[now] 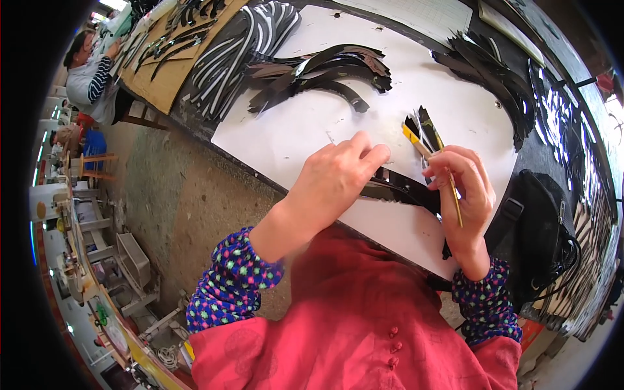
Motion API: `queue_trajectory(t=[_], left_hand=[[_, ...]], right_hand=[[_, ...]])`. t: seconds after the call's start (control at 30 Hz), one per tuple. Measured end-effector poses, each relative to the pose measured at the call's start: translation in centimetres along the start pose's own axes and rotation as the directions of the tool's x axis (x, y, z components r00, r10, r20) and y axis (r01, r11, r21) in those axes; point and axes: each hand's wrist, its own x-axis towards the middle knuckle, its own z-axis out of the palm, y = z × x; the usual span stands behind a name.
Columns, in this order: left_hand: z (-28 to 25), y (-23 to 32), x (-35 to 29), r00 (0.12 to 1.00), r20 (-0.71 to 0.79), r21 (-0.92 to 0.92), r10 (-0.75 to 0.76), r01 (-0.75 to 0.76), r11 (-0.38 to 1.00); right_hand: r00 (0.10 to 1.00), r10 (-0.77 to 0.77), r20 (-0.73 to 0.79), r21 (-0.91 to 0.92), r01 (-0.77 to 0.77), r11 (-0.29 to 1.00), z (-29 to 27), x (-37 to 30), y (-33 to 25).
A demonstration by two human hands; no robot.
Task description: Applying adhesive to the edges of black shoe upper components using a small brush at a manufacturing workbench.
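The left hand (338,179) rests palm down on the white counter (292,136), fingers pressed together and flat on the left end of a black curved strip (396,188) at the near edge of the counter, between the two hands. The right hand (465,195) is closed in a pinch around a thin brush (434,159) with a wooden handle; the yellow-tipped end lies above the hand, just beside the strip, and the handle runs down through the fingers toward the wrist.

Progress, as a judgement: work on this strip appears to be under way and not finished, since the strip is pinned down and the brush is at its right end. A fan of similar black strips (325,75) lies spread farther back on the counter, and another pile of dark strips (500,84) sits at the right rear. Whether these are done or waiting cannot be told.

Orientation: the long axis of the held strip runs left to right across the near edge of the counter, sloping slightly down toward the right. The long axis of the brush runs from upper left to lower right, tip away from the person.

A black bag (539,227) sits at the right of the counter. Another person (88,71) works at a far bench.
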Motion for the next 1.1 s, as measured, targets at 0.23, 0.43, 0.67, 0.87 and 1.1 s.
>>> queue_trajectory(t=[0.23, 0.43, 0.67, 0.87, 1.1], left_hand=[[0.1, -0.9, -0.1, 0.999, -0.033, -0.298, -0.031, 0.020, 0.954], [0.8, -0.1, -0.8, 0.960, -0.181, -0.574, -0.214, 0.073, 0.816], [1.1, 0.6, -2.9, 0.938, -0.213, -0.590, -0.272, 0.099, 0.802], [2.0, 1.7, -4.0, 0.926, -0.335, -0.413, -0.173, 0.020, 0.910], [2.4, 1.9, -4.6, 0.958, -0.282, 0.078, 0.052, -0.031, 0.996]], right_hand=[[0.996, 0.039, 0.081, 0.032, -0.042, 0.999, 1.1, -1.2, -0.4], [0.980, -0.135, 0.148, -0.275, 0.172, 0.946, 0.5, -0.9, -0.8], [0.998, 0.011, 0.062, -0.281, 0.007, 0.960, 0.4, -1.1, 0.2], [0.998, -0.017, 0.059, -0.199, 0.028, 0.980, 0.5, -1.2, 0.1], [0.988, -0.139, 0.064, -0.226, 0.150, 0.963, 0.7, -1.1, -0.8]])
